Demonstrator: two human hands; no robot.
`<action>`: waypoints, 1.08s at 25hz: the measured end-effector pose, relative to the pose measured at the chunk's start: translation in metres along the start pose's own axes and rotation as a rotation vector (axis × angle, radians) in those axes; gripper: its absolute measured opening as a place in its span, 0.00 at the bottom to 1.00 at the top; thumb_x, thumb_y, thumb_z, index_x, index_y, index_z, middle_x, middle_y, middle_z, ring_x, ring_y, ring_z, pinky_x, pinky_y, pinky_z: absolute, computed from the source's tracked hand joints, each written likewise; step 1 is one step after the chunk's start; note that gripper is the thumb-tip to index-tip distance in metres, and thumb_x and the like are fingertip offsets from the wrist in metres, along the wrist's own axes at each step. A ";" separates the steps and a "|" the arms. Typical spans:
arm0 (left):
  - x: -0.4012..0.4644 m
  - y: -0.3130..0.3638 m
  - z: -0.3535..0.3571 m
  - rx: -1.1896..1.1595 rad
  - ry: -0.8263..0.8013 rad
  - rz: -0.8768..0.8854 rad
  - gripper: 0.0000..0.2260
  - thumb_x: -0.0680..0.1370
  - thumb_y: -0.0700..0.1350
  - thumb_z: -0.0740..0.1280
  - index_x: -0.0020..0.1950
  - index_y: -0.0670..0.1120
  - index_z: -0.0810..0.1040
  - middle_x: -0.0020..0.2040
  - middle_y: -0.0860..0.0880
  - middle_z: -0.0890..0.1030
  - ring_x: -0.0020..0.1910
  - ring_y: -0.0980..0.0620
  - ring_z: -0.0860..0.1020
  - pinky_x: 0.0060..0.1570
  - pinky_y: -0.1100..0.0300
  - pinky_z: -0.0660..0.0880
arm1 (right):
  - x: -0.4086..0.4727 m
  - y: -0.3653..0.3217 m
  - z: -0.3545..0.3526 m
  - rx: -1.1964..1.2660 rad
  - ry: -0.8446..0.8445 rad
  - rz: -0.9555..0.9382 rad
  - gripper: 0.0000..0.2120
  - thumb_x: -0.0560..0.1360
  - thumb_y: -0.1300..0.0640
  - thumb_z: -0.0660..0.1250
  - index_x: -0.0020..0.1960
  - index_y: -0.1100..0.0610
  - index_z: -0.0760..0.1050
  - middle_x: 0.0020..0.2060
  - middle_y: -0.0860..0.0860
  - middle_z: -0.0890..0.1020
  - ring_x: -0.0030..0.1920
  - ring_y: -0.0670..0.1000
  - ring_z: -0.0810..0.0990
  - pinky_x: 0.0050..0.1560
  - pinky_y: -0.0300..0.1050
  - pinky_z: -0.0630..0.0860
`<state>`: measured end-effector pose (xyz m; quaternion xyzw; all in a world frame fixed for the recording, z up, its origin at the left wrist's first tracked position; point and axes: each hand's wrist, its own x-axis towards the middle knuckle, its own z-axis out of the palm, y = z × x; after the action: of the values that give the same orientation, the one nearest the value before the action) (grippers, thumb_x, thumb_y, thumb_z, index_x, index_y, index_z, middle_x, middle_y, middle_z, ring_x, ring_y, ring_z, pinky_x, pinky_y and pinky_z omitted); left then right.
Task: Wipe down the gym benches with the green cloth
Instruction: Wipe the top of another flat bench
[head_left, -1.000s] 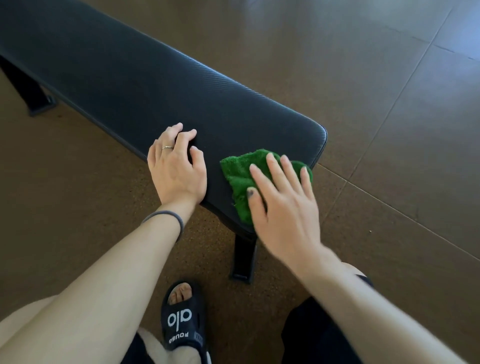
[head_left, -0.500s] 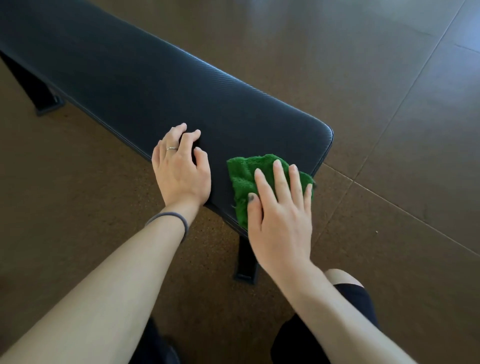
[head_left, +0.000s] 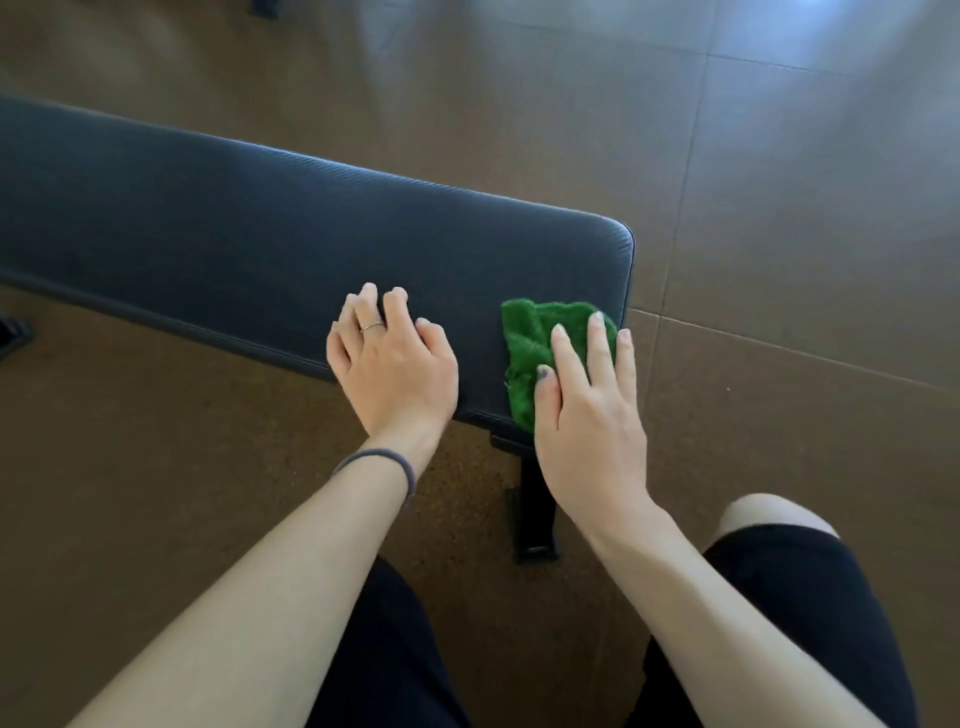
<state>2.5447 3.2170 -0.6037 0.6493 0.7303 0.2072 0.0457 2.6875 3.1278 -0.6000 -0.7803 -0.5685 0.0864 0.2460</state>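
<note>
**Both hands down at the padded end**

My left hand (head_left: 392, 371) rested on the near edge of the black padded table (head_left: 218, 228), fingers loosely bent, holding nothing. Just to its right, the green cloth (head_left: 540, 345) lay bunched at the table's end corner. My right hand (head_left: 589, 415) pressed flat on it, fingers straight and spread, its grip unclosed. Brown floor (head_left: 779, 260) lay beyond.

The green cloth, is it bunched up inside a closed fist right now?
No, the right hand presses the green cloth flat against the bench with straight fingers.
</note>
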 end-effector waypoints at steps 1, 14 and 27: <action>0.007 -0.006 -0.007 0.038 -0.042 0.058 0.18 0.83 0.51 0.55 0.68 0.46 0.75 0.73 0.43 0.72 0.73 0.40 0.67 0.71 0.43 0.61 | -0.001 0.001 -0.001 -0.015 -0.034 -0.029 0.23 0.86 0.50 0.54 0.78 0.56 0.68 0.81 0.58 0.61 0.82 0.62 0.53 0.77 0.56 0.60; 0.064 -0.069 -0.018 0.016 -0.022 0.449 0.09 0.80 0.48 0.57 0.56 0.47 0.72 0.58 0.45 0.74 0.54 0.42 0.73 0.50 0.50 0.69 | -0.005 -0.045 0.020 -0.334 -0.001 -0.075 0.26 0.86 0.46 0.48 0.79 0.55 0.66 0.79 0.56 0.67 0.80 0.57 0.62 0.79 0.60 0.61; 0.100 -0.094 -0.030 -0.076 -0.035 0.543 0.10 0.81 0.44 0.56 0.52 0.43 0.76 0.53 0.43 0.77 0.50 0.43 0.74 0.51 0.48 0.70 | 0.011 -0.022 0.024 -0.634 0.045 -0.623 0.32 0.83 0.39 0.58 0.77 0.62 0.68 0.75 0.63 0.71 0.75 0.61 0.71 0.74 0.58 0.70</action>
<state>2.4322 3.2996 -0.5901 0.8226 0.5203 0.2278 0.0256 2.6625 3.1501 -0.6083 -0.6102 -0.7695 -0.1873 0.0213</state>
